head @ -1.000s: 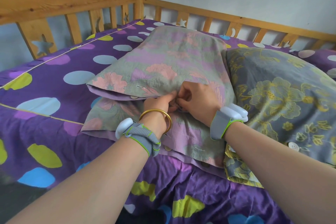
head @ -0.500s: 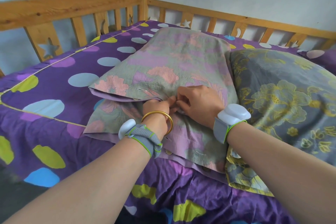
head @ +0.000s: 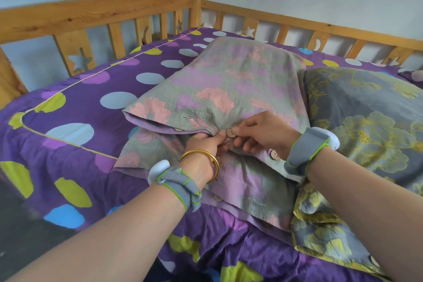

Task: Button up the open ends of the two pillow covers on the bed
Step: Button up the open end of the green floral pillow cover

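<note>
On purple dotted bed [head: 68,103], pink floral pillow cover [head: 217,89] touching grey-yellow pillow cover [head: 366,121], left hand [head: 203,142] fingers pinching open-end fabric, right hand [head: 263,130] fingers clamped on tan button [head: 231,133], another button [head: 274,155] near right wrist

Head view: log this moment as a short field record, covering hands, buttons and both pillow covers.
Setting: purple spotted bedsheet, wooden bed rail
Left hand: pinches pink floral pillow cover at its open edge
Right hand: pinches wooden button at that edge
Second button: on the flap by the right wrist
Empty buttonhole: left of the hands, flap gaping
Yellow floral pillow cover: at right, untouched
</note>
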Available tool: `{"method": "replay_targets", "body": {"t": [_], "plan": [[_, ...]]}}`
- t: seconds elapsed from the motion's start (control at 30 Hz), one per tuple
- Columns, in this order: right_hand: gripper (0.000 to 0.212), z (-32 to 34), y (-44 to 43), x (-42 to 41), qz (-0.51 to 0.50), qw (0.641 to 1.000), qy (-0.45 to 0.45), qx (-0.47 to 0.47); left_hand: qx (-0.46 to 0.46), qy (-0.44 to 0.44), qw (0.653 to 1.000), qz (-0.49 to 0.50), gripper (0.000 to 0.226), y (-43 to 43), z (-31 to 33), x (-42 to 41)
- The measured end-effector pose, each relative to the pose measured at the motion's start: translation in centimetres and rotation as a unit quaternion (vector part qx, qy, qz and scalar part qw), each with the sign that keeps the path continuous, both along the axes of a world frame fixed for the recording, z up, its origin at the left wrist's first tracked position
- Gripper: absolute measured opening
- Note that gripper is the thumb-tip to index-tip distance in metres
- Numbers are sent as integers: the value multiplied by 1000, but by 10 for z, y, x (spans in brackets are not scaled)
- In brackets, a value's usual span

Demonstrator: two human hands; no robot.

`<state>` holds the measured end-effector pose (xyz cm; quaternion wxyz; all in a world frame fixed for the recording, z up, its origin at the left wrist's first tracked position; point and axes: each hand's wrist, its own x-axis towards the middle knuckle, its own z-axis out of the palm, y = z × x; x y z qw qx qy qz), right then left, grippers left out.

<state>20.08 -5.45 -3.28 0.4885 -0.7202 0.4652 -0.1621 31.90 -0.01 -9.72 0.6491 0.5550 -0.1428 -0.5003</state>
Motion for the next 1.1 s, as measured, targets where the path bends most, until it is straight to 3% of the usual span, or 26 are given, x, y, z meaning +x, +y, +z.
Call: {"method": "replay_targets", "body": {"t": [0.17, 0.27, 0.37, 0.53, 0.6, 0.73, 0.9, 1.03, 1.1], "plan": [[17, -4, 0, -1, 8, 1000, 9, -10, -3, -58, 998, 27, 28, 0, -2, 2], [21, -6, 3, 2, -2, 990, 61, -125, 4, -30, 999, 35, 16, 5, 0, 6], [21, -9, 2, 8, -21, 957, 89, -275, -4, 11, 999, 52, 20, 9, 1, 18], [4, -15, 9, 28, 10, 923, 49, -381, -13, 22, 991, 134, 40, 14, -4, 48], [7, -16, 12, 38, 38, 907, 32, -417, -25, 14, 987, 155, 36, 15, -9, 56], [16, -19, 12, 59, 72, 880, 29, -469, -34, 25, 983, 180, 33, 15, -4, 68], [26, -23, 12, 84, 96, 889, 34, -447, 9, -67, 985, 159, 65, 5, -17, 85], [43, -28, 13, 93, 113, 851, 118, -499, 18, -86, 987, 132, 8, 11, -2, 82], [37, -30, 13, 95, 104, 839, 126, -519, 26, -100, 987, 124, 9, 9, -6, 87]]}}
